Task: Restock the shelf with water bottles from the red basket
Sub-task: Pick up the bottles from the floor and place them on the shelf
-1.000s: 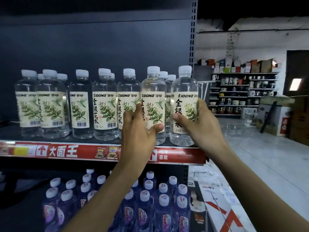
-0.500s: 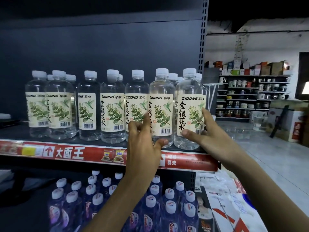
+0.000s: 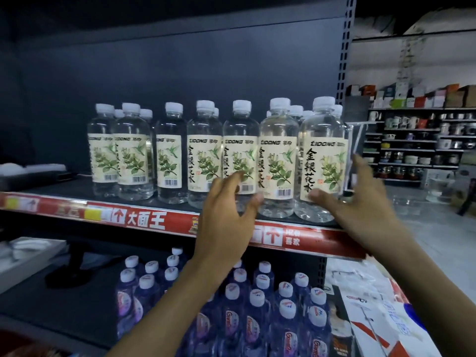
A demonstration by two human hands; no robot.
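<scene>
Several clear water bottles with white caps and cream leaf labels stand in a row on the dark shelf [image 3: 64,186] with a red price strip. The rightmost bottle [image 3: 323,140] and the one beside it [image 3: 279,140] stand upright at the front edge. My left hand [image 3: 226,215] hovers in front of the lower part of the second bottle, fingers spread, holding nothing. My right hand [image 3: 358,202] is spread around the base of the rightmost bottle, thumb near its label, not gripping. A red blur [image 3: 23,350] shows at the bottom left corner.
The lower shelf holds several blue-purple bottles [image 3: 257,318] with white caps. A grey tray [image 3: 31,173] lies at the left of the upper shelf. The shelf upright [image 3: 343,73] ends the unit at right. Printed packets [image 3: 373,313] lie beyond it, and distant shelving [image 3: 417,140] holds crockery.
Both hands have let go of the two rightmost bottles and drawn back a little with fingers spread. The bottles stay upright on the shelf.
</scene>
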